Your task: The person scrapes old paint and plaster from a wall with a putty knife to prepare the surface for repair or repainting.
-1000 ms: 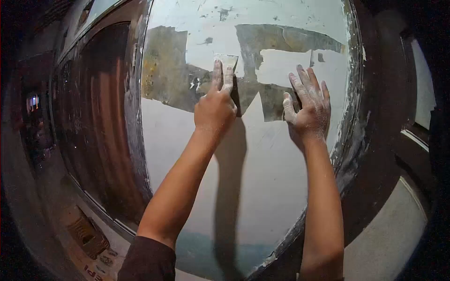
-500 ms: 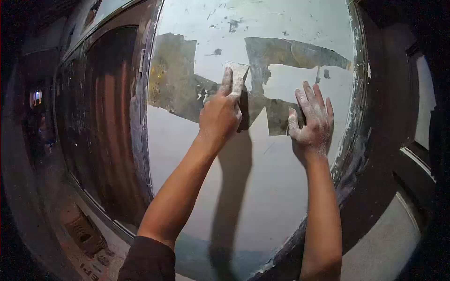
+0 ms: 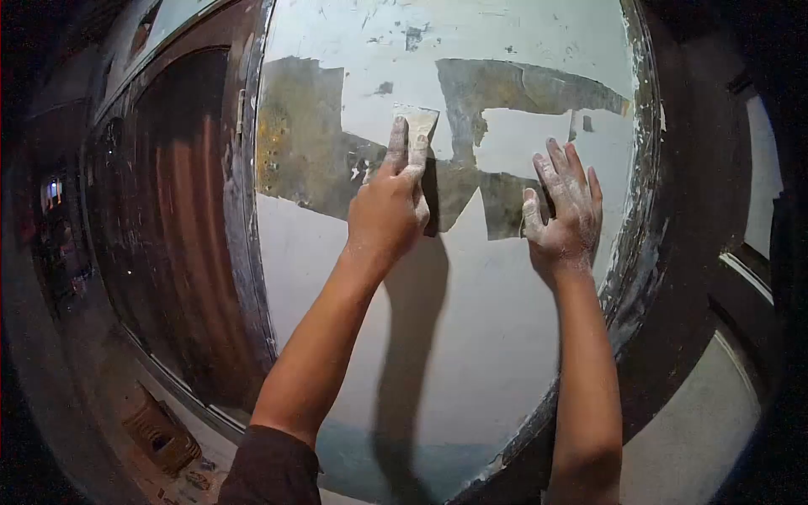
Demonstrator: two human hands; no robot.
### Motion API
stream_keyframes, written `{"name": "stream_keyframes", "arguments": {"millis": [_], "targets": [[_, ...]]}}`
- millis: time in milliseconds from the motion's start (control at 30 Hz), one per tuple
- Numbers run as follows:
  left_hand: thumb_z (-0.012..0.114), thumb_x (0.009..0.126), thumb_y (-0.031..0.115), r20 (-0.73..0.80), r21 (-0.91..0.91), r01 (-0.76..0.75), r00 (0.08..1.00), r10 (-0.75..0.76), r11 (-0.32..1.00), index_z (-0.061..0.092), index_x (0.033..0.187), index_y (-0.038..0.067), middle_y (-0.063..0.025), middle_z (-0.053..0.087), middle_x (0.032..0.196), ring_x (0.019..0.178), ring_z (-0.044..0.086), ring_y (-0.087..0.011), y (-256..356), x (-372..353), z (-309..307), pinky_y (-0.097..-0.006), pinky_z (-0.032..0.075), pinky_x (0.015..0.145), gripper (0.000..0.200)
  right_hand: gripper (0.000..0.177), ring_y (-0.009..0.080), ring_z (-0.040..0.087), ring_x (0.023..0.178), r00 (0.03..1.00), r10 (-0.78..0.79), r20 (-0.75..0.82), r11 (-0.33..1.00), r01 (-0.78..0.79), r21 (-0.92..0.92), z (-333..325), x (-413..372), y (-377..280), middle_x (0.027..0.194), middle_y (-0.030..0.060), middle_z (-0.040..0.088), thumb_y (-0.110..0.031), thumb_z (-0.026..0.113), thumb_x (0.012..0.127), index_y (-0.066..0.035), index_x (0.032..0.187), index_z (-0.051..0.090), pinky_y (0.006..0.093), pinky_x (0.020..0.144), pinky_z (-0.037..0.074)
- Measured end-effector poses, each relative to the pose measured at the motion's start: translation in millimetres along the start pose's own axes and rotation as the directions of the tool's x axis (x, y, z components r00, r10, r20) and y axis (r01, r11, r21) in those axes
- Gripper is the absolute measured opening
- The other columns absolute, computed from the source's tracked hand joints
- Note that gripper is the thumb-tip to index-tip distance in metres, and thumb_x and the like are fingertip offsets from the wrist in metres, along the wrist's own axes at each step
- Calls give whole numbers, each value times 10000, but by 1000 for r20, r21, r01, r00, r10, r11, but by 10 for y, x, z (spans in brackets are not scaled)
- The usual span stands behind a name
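Scraper (image 3: pixel 418 126) lies flat on the white wall (image 3: pixel 480 337), its blade at the top edge of the dark patch (image 3: pixel 303 143), and I see my left hand (image 3: pixel 385 210) closed round its handle with two fingers stretched up the blade. My right hand (image 3: pixel 566 215) is pressed flat on the wall at the right end of that patch, fingers a little spread and dusty white.

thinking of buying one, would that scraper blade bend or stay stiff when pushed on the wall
The scraper blade looks thin and flat, so it probably flexes a little; two fingers of the left hand lie along it, likely to stiffen it. It seems light, since one hand holds it.
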State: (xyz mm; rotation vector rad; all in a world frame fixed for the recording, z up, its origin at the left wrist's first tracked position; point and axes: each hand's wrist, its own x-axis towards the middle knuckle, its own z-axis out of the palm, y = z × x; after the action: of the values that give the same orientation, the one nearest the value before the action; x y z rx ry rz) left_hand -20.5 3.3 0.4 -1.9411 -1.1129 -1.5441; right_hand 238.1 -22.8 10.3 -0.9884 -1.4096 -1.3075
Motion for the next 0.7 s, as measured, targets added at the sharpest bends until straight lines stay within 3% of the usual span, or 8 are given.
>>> {"name": "stream_keyframes", "arguments": {"millis": [67, 333, 400, 467, 533, 600, 633, 700], "targets": [[569, 822, -35, -97, -11, -61, 993, 60, 998, 642, 1426, 152, -67, 311, 1703, 1101, 705, -403, -45, -110, 100, -466, 600, 891, 636, 504, 230, 412, 1517, 1000, 0, 7, 1000, 0, -9, -8, -9, -14, 1597, 3, 512, -238, 668, 902, -207, 1405, 649, 513, 1267, 240], [560, 847, 13, -46, -14, -21, 999, 20, 1000, 642, 1416, 120, -59, 412, 1654, 1082, 710, -401, -31, 467, -57, -481, 579, 894, 585, 472, 244, 419, 1513, 1000, -12, -1, 1000, 12, -22, 28, -6, 14, 1588, 14, 524, -232, 662, 910, -184, 1380, 671, 521, 1258, 264], [561, 845, 13, -117, -46, -57, 992, 51, 997, 647, 1413, 140, -51, 401, 1661, 1096, 709, -392, -22, 351, -26, -483, 577, 900, 589, 461, 240, 407, 1519, 1000, 22, 21, 1000, -22, -7, -50, 10, -63, 1594, 13, 515, -235, 658, 928, -183, 1386, 666, 509, 1273, 238], [554, 841, 53, -102, -59, -94, 991, 88, 994, 516, 1537, 196, -53, 345, 1690, 953, 727, -437, -111, 91, 68, -537, 587, 880, 712, 467, 238, 397, 1525, 999, 22, 37, 999, -21, -25, -30, -9, -43, 1601, 13, 508, -233, 651, 935, -181, 1399, 657, 504, 1278, 226], [559, 839, 54, -59, -55, -78, 995, 75, 995, 509, 1545, 221, -39, 329, 1699, 957, 730, -427, -179, -83, 104, -535, 592, 870, 728, 471, 236, 396, 1525, 999, 27, 37, 999, -26, -27, -43, 5, -59, 1602, 13, 506, -237, 645, 936, -180, 1404, 652, 503, 1278, 225], [561, 843, 55, -53, -28, -88, 995, 87, 996, 509, 1544, 235, -37, 330, 1699, 963, 732, -424, -205, -161, 115, -538, 595, 864, 726, 473, 235, 395, 1526, 999, 22, 38, 999, -21, -35, -32, -3, -48, 1602, 11, 507, -227, 641, 932, -184, 1403, 654, 500, 1277, 225], [565, 845, 20, -43, -52, -12, 999, 10, 999, 588, 1489, 247, -22, 380, 1673, 1157, 689, -379, -112, -88, 47, -491, 590, 927, 683, 479, 235, 410, 1518, 999, 22, 28, 999, -21, -27, -29, -6, -45, 1591, 7, 521, -216, 647, 920, -187, 1398, 660, 504, 1272, 234], [568, 852, 34, -44, -46, -21, 999, 19, 999, 626, 1437, 221, -27, 384, 1669, 1142, 691, -387, -4, 154, -105, -495, 587, 924, 616, 482, 234, 418, 1514, 1000, 13, 14, 1000, -13, -28, -6, 2, -22, 1587, 5, 527, -215, 652, 915, -189, 1396, 661, 505, 1270, 239]]}}
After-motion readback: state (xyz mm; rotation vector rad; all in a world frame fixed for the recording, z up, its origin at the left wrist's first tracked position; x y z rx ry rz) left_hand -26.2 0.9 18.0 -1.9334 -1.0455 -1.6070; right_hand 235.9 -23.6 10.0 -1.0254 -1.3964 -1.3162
